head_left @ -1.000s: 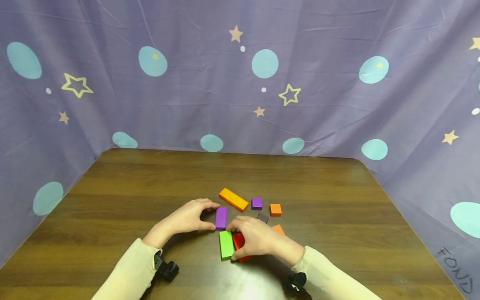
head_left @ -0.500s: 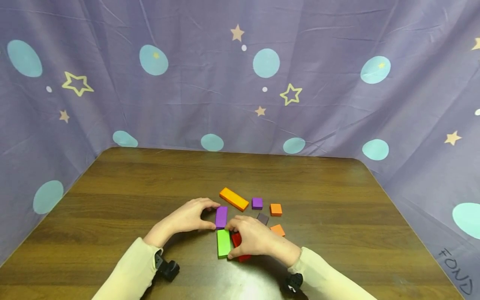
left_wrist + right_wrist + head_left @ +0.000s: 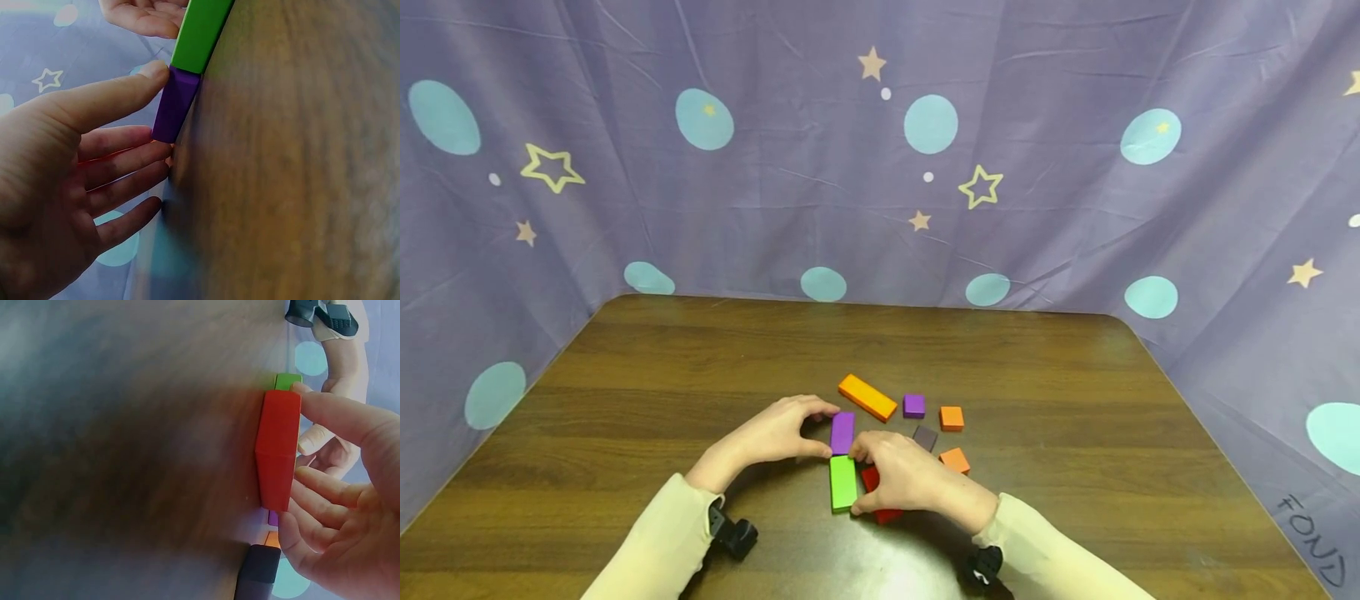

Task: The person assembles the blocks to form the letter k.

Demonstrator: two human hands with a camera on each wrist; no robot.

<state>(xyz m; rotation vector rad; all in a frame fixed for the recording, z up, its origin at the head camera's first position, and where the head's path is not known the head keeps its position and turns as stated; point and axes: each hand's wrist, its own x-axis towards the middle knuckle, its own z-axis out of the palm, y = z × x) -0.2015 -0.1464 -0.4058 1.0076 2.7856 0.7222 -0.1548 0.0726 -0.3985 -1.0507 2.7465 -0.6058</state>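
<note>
Green rectangular block [image 3: 843, 484] lies well in from wood-grain worktop's [image 3: 625, 400] far edge, end against purple rectangular block [image 3: 842, 433]. Right hand [image 3: 904, 473], fingers half-curled, pinches green; left hand [image 3: 775, 433], fingers parted, pinches purple. Red rectangular block [image 3: 276, 450] beside green.

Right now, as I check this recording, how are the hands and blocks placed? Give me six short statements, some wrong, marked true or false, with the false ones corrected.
1. The left hand touches the long purple block. True.
2. The right hand hangs clear of every block. False: its fingers touch the green block.
3. The green block lies at the near end of the long purple block, as the person sees it. True.
4. The red block lies to the person's left of the green block. False: it lies to the right.
5. The long orange block stands on end. False: it lies flat on the table.
6. The small purple block is farther from the person than the dark block. True.
</note>
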